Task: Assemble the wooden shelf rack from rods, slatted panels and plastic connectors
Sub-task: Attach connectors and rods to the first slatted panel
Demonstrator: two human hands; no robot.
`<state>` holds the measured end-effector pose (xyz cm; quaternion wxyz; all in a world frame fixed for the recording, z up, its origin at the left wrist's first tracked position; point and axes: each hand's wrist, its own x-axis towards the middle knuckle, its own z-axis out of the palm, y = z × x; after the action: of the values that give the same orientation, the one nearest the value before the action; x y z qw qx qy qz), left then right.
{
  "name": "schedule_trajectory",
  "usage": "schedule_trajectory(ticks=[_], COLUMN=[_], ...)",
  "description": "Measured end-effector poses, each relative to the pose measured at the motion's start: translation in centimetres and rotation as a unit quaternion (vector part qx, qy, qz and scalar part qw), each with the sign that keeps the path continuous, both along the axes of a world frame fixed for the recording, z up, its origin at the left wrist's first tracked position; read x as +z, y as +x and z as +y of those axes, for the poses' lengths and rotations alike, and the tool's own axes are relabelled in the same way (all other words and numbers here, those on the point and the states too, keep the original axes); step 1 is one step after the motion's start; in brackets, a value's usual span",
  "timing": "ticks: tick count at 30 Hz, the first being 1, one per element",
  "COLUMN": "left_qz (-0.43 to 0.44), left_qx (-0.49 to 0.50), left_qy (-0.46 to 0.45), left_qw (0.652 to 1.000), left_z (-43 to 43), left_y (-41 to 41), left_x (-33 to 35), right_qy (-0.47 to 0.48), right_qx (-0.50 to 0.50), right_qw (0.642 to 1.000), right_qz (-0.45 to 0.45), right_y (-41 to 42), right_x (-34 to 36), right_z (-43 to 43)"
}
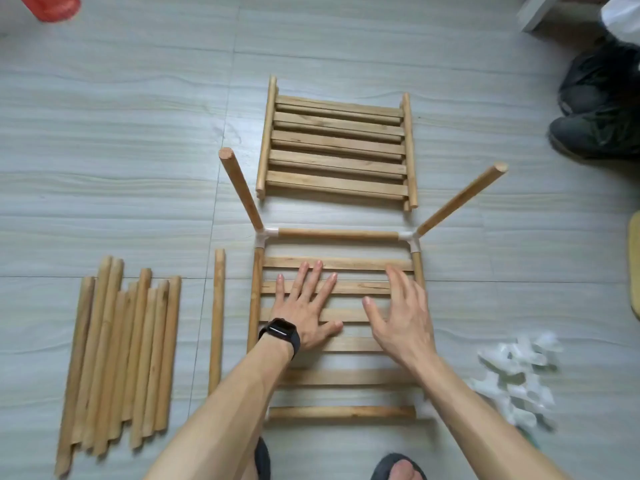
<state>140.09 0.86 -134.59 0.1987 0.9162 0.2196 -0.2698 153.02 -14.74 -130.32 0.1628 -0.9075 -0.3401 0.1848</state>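
Note:
A slatted wooden panel (346, 375) lies flat on the floor in front of me. At its far corners two white plastic connectors (265, 235) (410, 237) join a cross rod (337, 233) and two upright rods (240, 188) (460, 199). My left hand (304, 306), with a black watch on the wrist, presses flat on the slats with spread fingers. My right hand (401, 317) rests on the slats beside it, fingers relaxed and straight. A loose rod (341, 412) lies across the panel's near end.
A stack of slatted panels (336, 147) lies beyond the frame. Several loose rods (117, 358) lie at the left, one single rod (217, 320) beside the panel. A heap of white connectors (516, 375) sits at the right. Another person's dark shoes (595, 109) are at the far right.

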Motion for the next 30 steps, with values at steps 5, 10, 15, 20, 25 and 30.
schedule_trajectory(ticks=[5,10,15,20,25,30], left_qz=[-0.180,-0.123,-0.086,-0.218,-0.239,-0.266], left_qx=[0.184,0.489,0.514,0.457,0.124,0.019], left_qy=[0.117,0.167,0.022,-0.213,-0.252,-0.176], left_qw=[0.959,0.847,0.853,0.836,0.929,0.948], left_z=[1.5,2.4,3.6,2.3,-5.3,-11.1], left_y=[-5.1,-12.9,-15.5,-14.0,-8.6,-4.3], left_x=[1.0,0.8,1.2,6.4,12.5,11.5], right_qy=[-0.219,-0.278,-0.228,0.054,0.182,0.253], right_qx=[0.196,0.215,0.167,-0.103,-0.159,-0.349], right_qw=[0.956,0.936,0.955,0.945,0.894,0.883], right_qz=[0.022,0.037,0.092,0.306,0.377,0.186], right_y=[-6.4,-6.3,-5.9,-6.9,-7.4,-6.8], right_x=[-3.8,-3.2,-1.0,4.8,10.2,12.8], right_z=[-0.6,0.2,0.9,-0.7,-4.2,-11.5])
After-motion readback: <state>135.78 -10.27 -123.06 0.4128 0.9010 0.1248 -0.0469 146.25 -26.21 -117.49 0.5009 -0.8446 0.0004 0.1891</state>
